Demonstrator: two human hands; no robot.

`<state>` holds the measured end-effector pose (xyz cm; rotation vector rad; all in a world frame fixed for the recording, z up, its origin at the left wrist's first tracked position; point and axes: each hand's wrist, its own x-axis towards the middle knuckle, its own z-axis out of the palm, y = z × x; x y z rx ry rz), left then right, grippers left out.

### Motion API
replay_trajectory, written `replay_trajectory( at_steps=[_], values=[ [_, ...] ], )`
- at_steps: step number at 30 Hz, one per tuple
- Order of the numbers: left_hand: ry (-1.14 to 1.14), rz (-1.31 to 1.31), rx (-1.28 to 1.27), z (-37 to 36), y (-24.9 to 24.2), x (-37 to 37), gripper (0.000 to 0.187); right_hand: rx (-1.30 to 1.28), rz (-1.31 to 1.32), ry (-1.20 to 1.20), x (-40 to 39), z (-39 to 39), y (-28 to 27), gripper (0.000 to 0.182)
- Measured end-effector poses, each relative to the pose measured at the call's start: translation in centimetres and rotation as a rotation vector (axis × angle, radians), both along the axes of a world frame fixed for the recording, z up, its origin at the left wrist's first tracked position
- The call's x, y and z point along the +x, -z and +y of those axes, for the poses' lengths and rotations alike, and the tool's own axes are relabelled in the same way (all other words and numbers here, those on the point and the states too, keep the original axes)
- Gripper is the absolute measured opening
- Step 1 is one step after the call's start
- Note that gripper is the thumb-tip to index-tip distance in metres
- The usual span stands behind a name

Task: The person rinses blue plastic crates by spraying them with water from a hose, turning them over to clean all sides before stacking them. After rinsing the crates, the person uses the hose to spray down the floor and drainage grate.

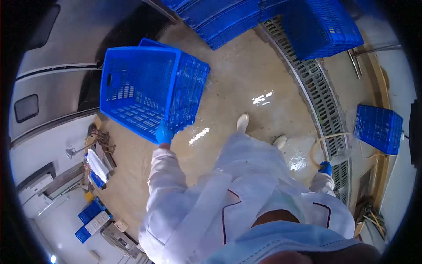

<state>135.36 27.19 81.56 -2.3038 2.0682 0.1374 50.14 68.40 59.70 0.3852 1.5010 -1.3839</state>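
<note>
My left hand (164,134), in a blue glove, grips the lower corner of a blue perforated plastic crate (145,90) and holds it up off the wet floor, tilted with its open side facing me. My right hand (325,167), also blue-gloved, is down at my right side and closed on a yellowish hose (317,143) that loops above it, spraying water near the floor drain. My white coat, apron and white boots fill the lower middle.
A long slotted floor drain (321,94) curves across the right. Stacked blue crates (228,20) lie at the top, another blue crate (379,127) stands at the right. The beige floor (246,83) is wet and shiny. Equipment and small crates (92,215) sit at lower left.
</note>
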Motion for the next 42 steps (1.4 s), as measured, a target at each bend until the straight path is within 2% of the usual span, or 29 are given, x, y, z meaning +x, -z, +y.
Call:
replay_trajectory(
  at_steps=[2,4,5,6,7,8,9,10,12,15,16,19,22,24,25,26,27,28,29,30,31,32,34,35,36,38,40,41,42],
  values=[
    [0.029,-0.095,-0.050,-1.4,2.1,1.5,0.024,0.016,0.067,0.049,2.5,-2.4,-2.6,0.024],
    [0.006,-0.141,-0.031,-4.2,1.5,2.8,0.019,0.031,0.103,0.069,4.0,-4.7,-4.4,0.022],
    [-0.066,-0.046,-0.026,-6.3,-1.1,2.1,0.015,0.030,0.115,0.083,4.4,-5.9,-5.2,0.022],
    [-0.047,-0.020,-0.043,-7.7,0.7,5.8,0.015,0.025,0.116,0.100,4.9,-7.0,-5.8,0.021],
    [0.006,-0.001,-0.093,-9.1,0.4,7.3,0.016,0.020,0.104,0.089,5.3,-7.8,-6.1,0.021],
    [-0.094,0.064,-0.058,-10.2,1.9,10.1,0.016,0.010,0.102,0.061,5.7,-8.7,-6.4,0.021],
    [-0.081,-0.007,-0.129,-11.7,1.2,10.4,0.016,-0.027,0.040,-0.020,5.8,-8.7,-6.1,0.021],
    [-0.071,0.034,-0.195,-12.6,1.7,11.7,0.016,0.050,0.096,-0.107,2.5,-5.5,-1.3,0.015],
    [-0.130,0.000,-0.123,-14.4,0.5,11.9,0.013,0.209,0.600,-0.653,2.3,-4.5,-1.1,0.011],
    [-0.171,-0.110,-0.065,-16.1,2.6,15.6,0.015,0.422,1.326,-1.500,2.3,-5.3,-0.3,0.005],
    [-0.186,-0.105,-0.068,-16.4,2.7,15.6,0.016,0.398,1.117,-1.310,3.1,-5.9,-0.6,0.007],
    [-0.229,-0.094,-0.082,-16.3,3.2,14.9,0.019,0.459,1.090,-1.139,5.9,-8.3,-3.3,0.011],
    [-0.212,-0.124,-0.095,-15.4,2.7,14.5,0.024,0.541,1.289,-1.178,9.2,-11.9,-6.9,0.015],
    [-0.057,-0.122,-0.044,-15.5,3.9,15.1,0.033,0.630,1.400,-1.235,11.1,-13.7,-8.7,0.017],
    [-0.197,0.054,-0.014,-15.8,1.2,10.9,0.042,0.649,1.379,-1.285,10.1,-12.7,-6.4,0.018],
    [-0.142,0.102,-0.077,-15.8,2.3,11.0,0.046,0.667,1.359,-1.336,8.9,-11.4,-3.8,0.020],
    [-0.109,0.047,-0.130,-15.3,2.6,10.4,0.049,0.567,1.080,-1.093,10.5,-13.1,-4.6,0.016],
    [-0.023,0.025,-0.184,-15.3,2.2,8.6,0.047,0.437,0.808,-0.753,12.4,-14.9,-5.5,0.013],
    [-0.089,-0.041,-0.068,-15.2,0.6,5.9,0.044,0.355,0.613,-0.430,14.4,-16.8,-6.6,0.009],
    [-0.131,-0.016,-0.155,-15.1,0.6,3.7,0.040,0.370,0.493,-0.354,16.2,-19.6,-9.4,0.009],
    [-0.041,-0.025,-0.198,-14.8,1.6,2.9,0.038,0.406,0.600,-0.472,17.3,-21.8,-11.1,0.014],
    [-0.179,0.084,-0.094,-15.3,2.1,1.1,0.038,0.445,0.706,-0.597,17.3,-23.2,-11.7,0.019],
    [-0.236,0.129,-0.077,-16.5,0.4,-5.3,0.039,0.596,1.049,-0.791,15.1,-25.1,-7.8,0.029],
    [-0.232,0.084,-0.055,-17.7,1.0,-6.9,0.038,0.618,1.040,-0.824,14.7,-27.3,-10.0,0.033],
    [-0.149,0.166,-0.107,-18.5,1.9,-8.3,0.037,0.634,1.035,-0.857,14.8,-31.0,-13.6,0.036],
    [-0.026,0.320,-0.205,-20.8,3.4,-11.3,0.044,0.566,1.078,-0.819,12.4,-34.8,-15.4,0.037],
    [-0.153,0.319,-0.108,-21.9,1.2,-15.3,0.050,0.581,1.168,-0.725,10.4,-37.9,-16.1,0.037],
    [-0.215,0.312,-0.058,-22.4,-0.3,-17.4,0.053,0.588,1.204,-0.677,8.9,-38.8,-16.1,0.038],
    [-0.115,0.121,-0.211,-22.5,-1.3,-19.3,0.055,0.603,1.160,-0.744,7.0,-39.1,-14.6,0.037]
  ],
)
